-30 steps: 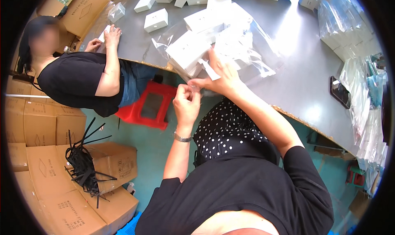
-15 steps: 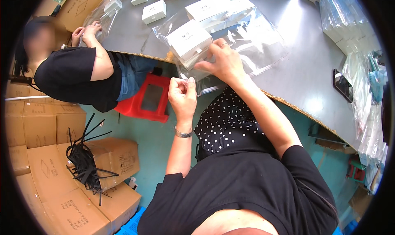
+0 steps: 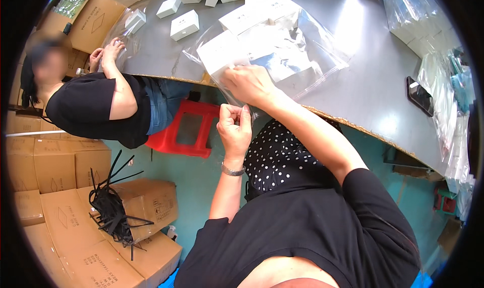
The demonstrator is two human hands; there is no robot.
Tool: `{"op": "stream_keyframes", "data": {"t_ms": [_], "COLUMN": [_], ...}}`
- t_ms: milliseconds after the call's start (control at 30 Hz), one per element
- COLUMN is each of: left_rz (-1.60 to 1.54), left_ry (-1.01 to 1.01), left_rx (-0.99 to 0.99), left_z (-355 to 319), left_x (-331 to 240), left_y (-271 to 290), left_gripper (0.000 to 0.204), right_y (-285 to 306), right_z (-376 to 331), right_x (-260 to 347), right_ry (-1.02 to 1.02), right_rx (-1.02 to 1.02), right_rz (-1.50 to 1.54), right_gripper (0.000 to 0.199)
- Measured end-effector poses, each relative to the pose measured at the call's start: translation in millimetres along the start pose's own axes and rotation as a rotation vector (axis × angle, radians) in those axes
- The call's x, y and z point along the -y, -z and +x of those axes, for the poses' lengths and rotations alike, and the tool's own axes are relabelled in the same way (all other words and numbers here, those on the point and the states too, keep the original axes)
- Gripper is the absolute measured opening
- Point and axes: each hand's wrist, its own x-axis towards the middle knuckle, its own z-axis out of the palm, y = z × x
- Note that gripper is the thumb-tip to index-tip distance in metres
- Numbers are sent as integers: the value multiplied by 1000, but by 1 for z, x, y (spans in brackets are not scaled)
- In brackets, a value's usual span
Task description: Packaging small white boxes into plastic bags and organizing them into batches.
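A large clear plastic bag (image 3: 328,61) lies over the table's near edge with several white boxes inside it. The nearest white box (image 3: 218,52) sits at the bag's left part, beside the other boxes (image 3: 244,18). My right hand (image 3: 252,88) is closed at this box's near end, its fingers bent against it; the fingertips are partly hidden. Just below, off the table edge, my left hand (image 3: 234,132) is closed in a pinch on the bag's near edge, thumb against the curled fingers.
Loose white boxes (image 3: 184,25) lie farther back on the grey table (image 3: 370,94). To the right are a phone (image 3: 419,96) and stacked wrapped boxes (image 3: 416,20). A co-worker (image 3: 91,99) sits at left near a red stool (image 3: 201,131). Cartons (image 3: 75,222) with black straps (image 3: 111,212) stand lower left.
My right hand has moved left, its fingers now bent at the box's near end. The nearest box has shifted slightly left and away from me. My left hand has moved slightly right and nearer me.
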Motion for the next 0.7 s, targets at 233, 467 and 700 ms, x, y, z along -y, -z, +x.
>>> {"op": "stream_keyframes", "data": {"t_ms": [233,467,700], "left_rz": [-8,-42,58], "left_ry": [17,45,212], "left_rx": [-25,-46,180], "left_z": [-2,2,0], "left_x": [11,9,2], "left_y": [21,24,41], "left_gripper": [23,22,23], "right_y": [-6,-6,16], "right_z": [19,37,-14], "right_x": [1,-5,-36], "right_ry": [37,-58,477], "right_rx": [68,165,235], "right_rz": [-196,-209,-241], "right_gripper": [14,43,51]}}
